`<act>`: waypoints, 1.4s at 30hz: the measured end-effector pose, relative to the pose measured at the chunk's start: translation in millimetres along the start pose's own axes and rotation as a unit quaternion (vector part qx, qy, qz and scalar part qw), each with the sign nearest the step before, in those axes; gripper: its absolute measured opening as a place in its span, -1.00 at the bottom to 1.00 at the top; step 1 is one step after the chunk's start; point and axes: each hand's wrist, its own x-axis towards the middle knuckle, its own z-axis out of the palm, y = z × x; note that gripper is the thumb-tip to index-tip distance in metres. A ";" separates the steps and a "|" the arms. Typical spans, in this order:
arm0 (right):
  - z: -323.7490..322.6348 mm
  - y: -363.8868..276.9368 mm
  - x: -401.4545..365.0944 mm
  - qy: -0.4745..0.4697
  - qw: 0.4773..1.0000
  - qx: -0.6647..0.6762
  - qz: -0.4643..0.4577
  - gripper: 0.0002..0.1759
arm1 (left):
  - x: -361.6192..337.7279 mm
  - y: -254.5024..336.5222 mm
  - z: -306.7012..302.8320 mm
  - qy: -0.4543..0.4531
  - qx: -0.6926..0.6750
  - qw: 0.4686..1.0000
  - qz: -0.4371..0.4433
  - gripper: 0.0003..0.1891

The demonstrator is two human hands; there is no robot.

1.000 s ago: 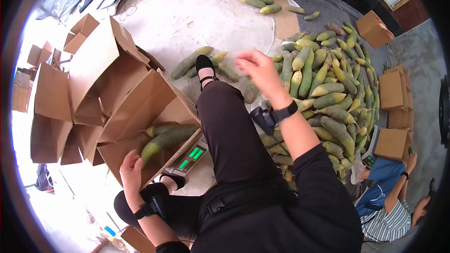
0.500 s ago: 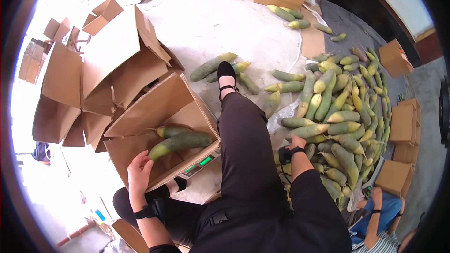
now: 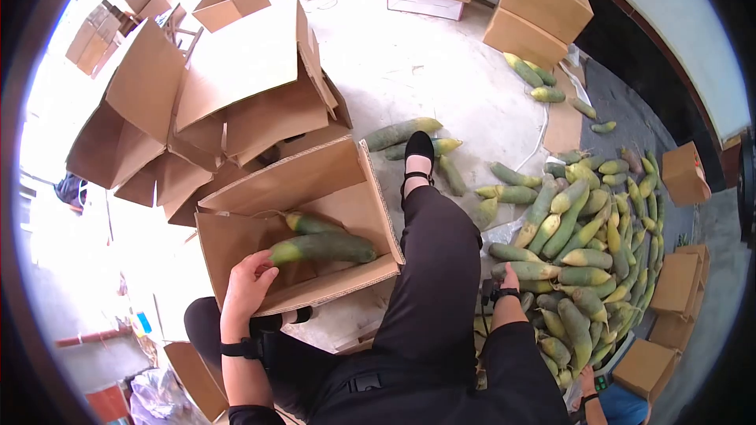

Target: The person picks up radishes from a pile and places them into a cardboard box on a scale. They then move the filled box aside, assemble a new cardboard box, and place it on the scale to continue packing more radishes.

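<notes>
An open cardboard box (image 3: 315,293) in front of me on the left holds two green radishes. My left hand (image 3: 250,282) reaches over its near wall, fingers closed at the pale end of the front green radish (image 3: 327,248). The other radish (image 3: 311,223) lies behind, partly covered. On the right, my right hand (image 3: 510,282) is at the left end of a green radish (image 3: 539,271) on the edge of a large pile (image 3: 587,228). Its fingers curl against that radish and are partly hidden. Both wrists wear black straps.
More cardboard boxes (image 3: 244,102) stand behind the open box. Several loose radishes (image 3: 403,133) lie around my outstretched foot (image 3: 419,159). Boxes (image 3: 679,275) line the right side. Another person's hand (image 3: 587,382) shows at the pile's lower right.
The view has shifted, so the scene sits further right. My left fingers have closed on the radish's end in the box. My right hand stays at the pile's edge radish.
</notes>
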 end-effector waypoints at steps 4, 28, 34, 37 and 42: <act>14.4 -11.8 -18.2 0.031 0.999 -0.041 0.011 -0.52 | -0.3 5.9 -1.6 -0.007 0.031 0.999 0.015 -0.65; 66.8 -128.1 -223.0 -0.247 0.957 -0.152 0.004 -0.55 | -10.1 12.9 -17.4 0.040 0.010 0.996 0.075 -0.64; 147.9 -173.0 -328.3 -0.333 0.898 -0.229 -0.173 -0.57 | -10.0 10.9 -18.7 0.054 -0.009 0.995 0.086 -0.64; 189.8 -183.3 -380.6 -0.420 0.829 -0.279 -0.243 -0.53 | -8.4 12.1 -18.6 0.057 -0.024 0.994 0.089 -0.62; 251.2 -169.8 -431.4 -0.522 0.748 -0.339 -0.231 -0.57 | -4.7 9.4 -16.0 0.075 -0.087 0.990 0.083 -0.58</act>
